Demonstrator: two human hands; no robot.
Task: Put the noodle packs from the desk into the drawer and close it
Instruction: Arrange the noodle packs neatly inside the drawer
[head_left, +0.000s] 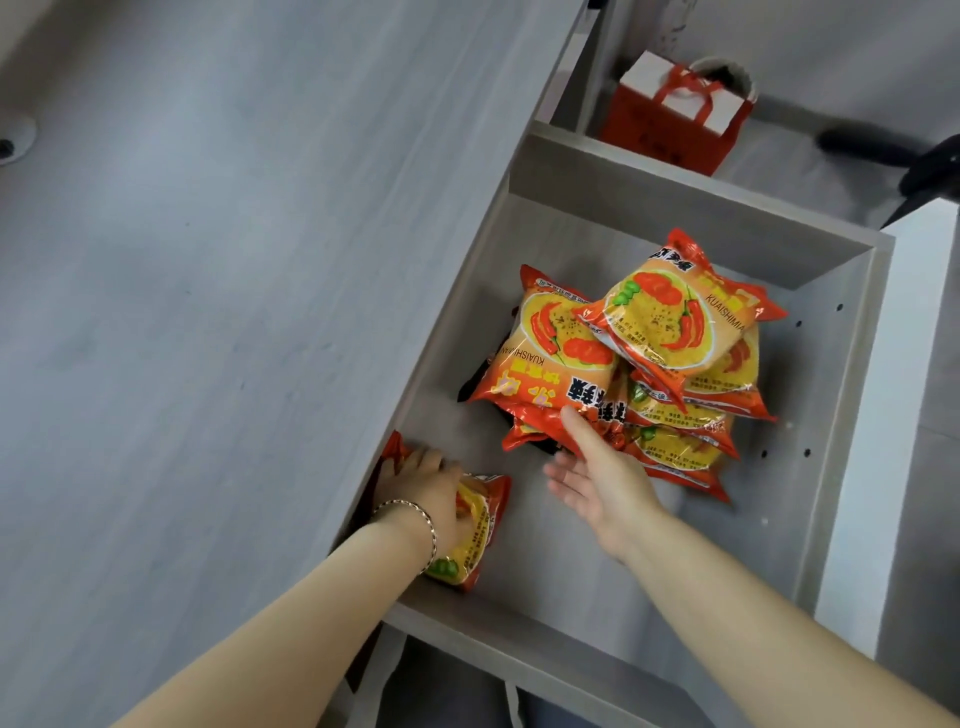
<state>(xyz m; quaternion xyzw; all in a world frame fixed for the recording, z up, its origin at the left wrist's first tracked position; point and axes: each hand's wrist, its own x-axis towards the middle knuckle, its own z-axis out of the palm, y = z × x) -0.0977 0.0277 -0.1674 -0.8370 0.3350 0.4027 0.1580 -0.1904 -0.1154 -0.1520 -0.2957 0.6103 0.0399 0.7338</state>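
The grey drawer is pulled out beside the desk. Inside it lies a heap of several orange-red noodle packs. My left hand, with a bracelet on the wrist, grips one more noodle pack at the drawer's near left corner, partly under the desk edge. My right hand is open, palm up, its thumb resting on the lower edge of a pack at the front of the heap.
A red and white gift bag stands on the floor beyond the drawer. A black chair base shows at the upper right. A white panel runs along the drawer's right side.
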